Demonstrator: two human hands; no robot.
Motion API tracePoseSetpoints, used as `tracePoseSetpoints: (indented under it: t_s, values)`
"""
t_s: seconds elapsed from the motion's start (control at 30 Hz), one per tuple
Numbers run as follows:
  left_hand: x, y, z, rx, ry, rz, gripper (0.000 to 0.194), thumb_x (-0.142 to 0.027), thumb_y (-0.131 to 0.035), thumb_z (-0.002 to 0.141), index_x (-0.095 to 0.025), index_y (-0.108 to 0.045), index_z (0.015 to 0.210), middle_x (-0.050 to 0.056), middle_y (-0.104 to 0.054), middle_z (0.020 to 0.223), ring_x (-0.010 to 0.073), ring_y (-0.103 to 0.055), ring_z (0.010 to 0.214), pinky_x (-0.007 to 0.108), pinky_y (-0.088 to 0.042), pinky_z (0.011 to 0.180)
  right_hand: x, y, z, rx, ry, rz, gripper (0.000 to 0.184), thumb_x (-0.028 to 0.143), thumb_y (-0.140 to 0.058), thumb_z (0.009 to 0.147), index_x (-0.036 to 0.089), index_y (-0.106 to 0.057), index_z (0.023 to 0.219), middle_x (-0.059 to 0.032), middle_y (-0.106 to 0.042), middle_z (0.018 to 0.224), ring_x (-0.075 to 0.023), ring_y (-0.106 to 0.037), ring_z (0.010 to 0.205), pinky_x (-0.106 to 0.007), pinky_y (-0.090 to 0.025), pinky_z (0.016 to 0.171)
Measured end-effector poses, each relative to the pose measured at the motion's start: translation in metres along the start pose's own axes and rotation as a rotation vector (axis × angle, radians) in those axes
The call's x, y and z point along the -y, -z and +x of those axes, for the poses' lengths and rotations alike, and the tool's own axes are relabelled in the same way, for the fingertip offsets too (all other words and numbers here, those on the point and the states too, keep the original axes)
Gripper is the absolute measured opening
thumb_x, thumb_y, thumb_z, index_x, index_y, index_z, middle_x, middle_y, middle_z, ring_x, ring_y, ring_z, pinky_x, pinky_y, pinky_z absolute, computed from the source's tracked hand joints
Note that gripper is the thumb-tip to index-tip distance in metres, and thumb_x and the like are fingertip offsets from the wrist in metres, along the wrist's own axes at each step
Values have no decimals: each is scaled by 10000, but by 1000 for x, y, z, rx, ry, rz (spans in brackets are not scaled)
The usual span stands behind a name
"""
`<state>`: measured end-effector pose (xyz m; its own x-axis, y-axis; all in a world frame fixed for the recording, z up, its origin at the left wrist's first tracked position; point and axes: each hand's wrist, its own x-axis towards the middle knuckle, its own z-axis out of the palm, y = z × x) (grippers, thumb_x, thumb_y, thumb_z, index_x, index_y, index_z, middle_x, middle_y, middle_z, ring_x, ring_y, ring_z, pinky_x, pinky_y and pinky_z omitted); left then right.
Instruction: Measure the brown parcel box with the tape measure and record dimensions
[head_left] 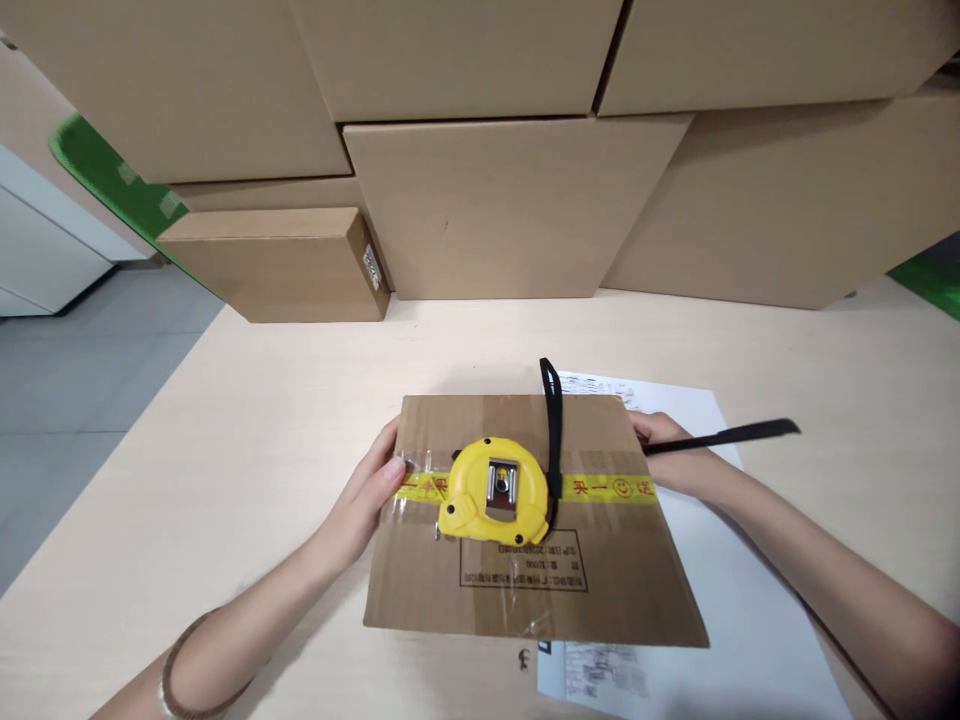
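Observation:
A small cardboard box [600, 580], sealed with yellow printed tape, lies on the pale table [285, 420] in front of me. On top of it rests a yellow tape measure [495, 492] with a metal clip and a black wrist strap [553, 420]. My left hand [367, 495] grips the box's left edge, thumb on top. My right hand [667, 455] holds the box's right edge and also has a black pen [724, 437] between its fingers, pointing right.
A white printed sheet [720, 620] lies under the box on the right. Large cardboard boxes [510, 200] are stacked along the table's far side, with a smaller one [277, 262] at the left. Grey floor shows beyond the left edge.

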<state>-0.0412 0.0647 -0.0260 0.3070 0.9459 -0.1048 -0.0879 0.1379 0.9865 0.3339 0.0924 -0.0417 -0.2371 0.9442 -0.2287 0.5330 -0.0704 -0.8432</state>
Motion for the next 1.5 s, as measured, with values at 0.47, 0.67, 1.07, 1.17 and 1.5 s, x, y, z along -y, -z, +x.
tracePoseSetpoints:
  t_s: [0.47,0.67,1.07,1.17,1.5]
  values:
    - [-1,-1,-1,-32,-60,58,537,-528,-539,996,-311,-518,1487,24,-468,1624,339,-351,1542,479,-272,1287,5,6,-3,29,-449,-137,393,488,-582,824,236,-514,531,-14,-550,405,-122,-427,289,-268,-329,348]
    - [-1,-2,-1,-44,-73,102,613,-568,-513,995,-355,-425,1563,-23,-328,1709,351,-192,1609,526,-171,1330,12,11,-6,-98,-371,-360,468,546,-585,870,246,-452,537,3,-519,459,-144,-441,395,-320,-359,482]
    - [-6,1,3,-22,-201,284,481,-537,-474,1024,-395,-551,1477,-38,-445,1641,339,-225,1593,525,-126,1331,118,-23,-42,-326,656,-673,611,517,-478,1022,186,-425,1533,-199,-563,1489,-394,-514,1380,-596,-474,1080]
    - [-7,0,5,-33,-228,273,451,-552,-482,1016,-376,-613,1410,-5,-530,1561,343,-334,1531,516,-216,1297,124,-47,-35,-169,677,-739,778,648,-433,1009,57,-449,1514,-269,-530,1523,-419,-500,1404,-639,-485,1081]
    - [-4,3,7,-15,-279,326,449,-546,-461,1029,-352,-599,1410,29,-566,1484,323,-424,1441,492,-287,1245,151,-56,-30,-182,646,-731,739,706,-470,970,53,-675,1250,-239,-693,1329,-394,-616,1284,-667,-392,1160]
